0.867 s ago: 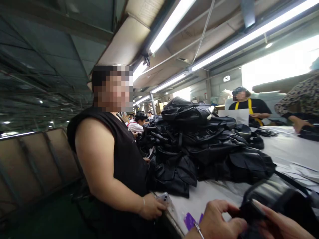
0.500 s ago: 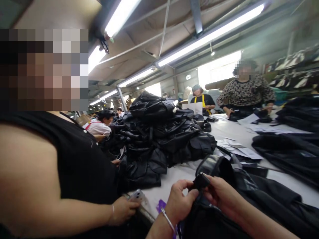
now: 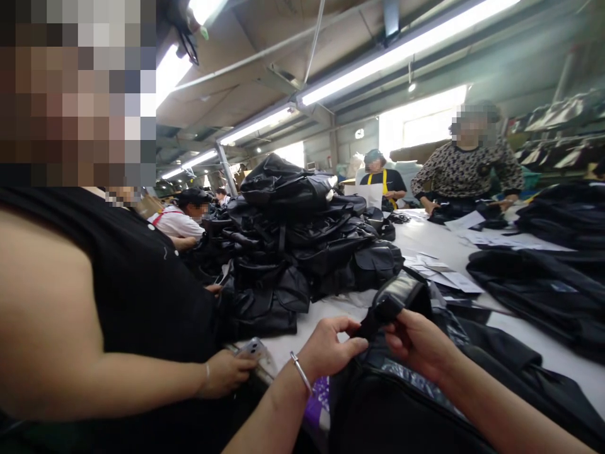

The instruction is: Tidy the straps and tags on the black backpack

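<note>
A black bag lies right in front of me, with clear plastic showing along its opening. From it rises a wide black strap. My left hand, with a silver bangle at the wrist, pinches the strap's lower left part between thumb and fingers. Close beside it, my right hand grips the strap higher up, thumb on top. Both hands are closed. The strap's far side curves back behind the right hand, and the fingers hide some of it.
A tall pile of black bags stands ahead on the white table. Papers and more black bags lie to the right. At my left a person holds a phone; other people stand around the table.
My hands have drawn slightly apart along the strap, and more of it shows between them. The left hand shifted up. More clear plastic shows at the bag. The view has tilted a little.
</note>
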Available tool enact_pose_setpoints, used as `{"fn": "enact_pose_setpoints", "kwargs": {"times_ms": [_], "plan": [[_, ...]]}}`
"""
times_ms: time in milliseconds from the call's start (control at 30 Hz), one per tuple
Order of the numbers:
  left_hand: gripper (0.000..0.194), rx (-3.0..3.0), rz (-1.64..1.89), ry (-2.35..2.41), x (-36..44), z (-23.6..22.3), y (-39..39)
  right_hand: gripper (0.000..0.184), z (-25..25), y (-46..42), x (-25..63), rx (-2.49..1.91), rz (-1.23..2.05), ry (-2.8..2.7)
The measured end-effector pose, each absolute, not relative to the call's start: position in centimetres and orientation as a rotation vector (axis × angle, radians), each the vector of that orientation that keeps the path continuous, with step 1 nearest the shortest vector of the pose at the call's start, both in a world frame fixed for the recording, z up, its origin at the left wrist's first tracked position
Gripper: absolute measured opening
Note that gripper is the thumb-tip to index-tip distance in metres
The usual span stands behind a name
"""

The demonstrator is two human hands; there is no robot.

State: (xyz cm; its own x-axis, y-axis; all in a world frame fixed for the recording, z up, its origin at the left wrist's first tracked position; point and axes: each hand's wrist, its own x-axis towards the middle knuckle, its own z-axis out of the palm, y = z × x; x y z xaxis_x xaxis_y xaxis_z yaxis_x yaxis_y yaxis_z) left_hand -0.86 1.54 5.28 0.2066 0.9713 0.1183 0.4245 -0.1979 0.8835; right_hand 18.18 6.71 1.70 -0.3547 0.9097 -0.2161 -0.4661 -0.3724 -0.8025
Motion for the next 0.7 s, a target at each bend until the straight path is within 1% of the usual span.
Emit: {"fn": "enact_pose_setpoints", "kwargs": {"times_ms": [67, 133, 233, 367, 533, 700], "plan": [[0.019, 1.676, 0.856, 1.376, -1.4, 4.9, 1.4, 0.026, 2.0, 7.0, 18.5, -0.823, 1.863, -0.763], [0.021, 1.606, 0.842, 1.422, -1.6, 4.7, 1.4, 0.025, 2.3, 7.0, 18.4, -0.828, 1.873, -0.775], [0.026, 1.584, 0.882, 1.393, -1.3, 4.8, 2.2, 0.024, 3.0, 6.8, 17.9, -0.829, 1.895, -0.789], [0.027, 1.509, 0.979, 1.233, -1.6, 4.3, 4.1, 0.022, 4.6, 7.1, 18.2, -0.811, 1.862, -0.775], [0.043, 1.377, 0.953, 1.051, -3.0, 2.3, 5.8, 0.017, 6.4, 8.0, 18.9, -0.834, 1.824, -0.731], [0.054, 1.251, 0.876, 0.926, -3.9, 0.8, 6.1, 0.013, 8.3, 8.9, 18.9, -0.793, 1.795, -0.729]]}}
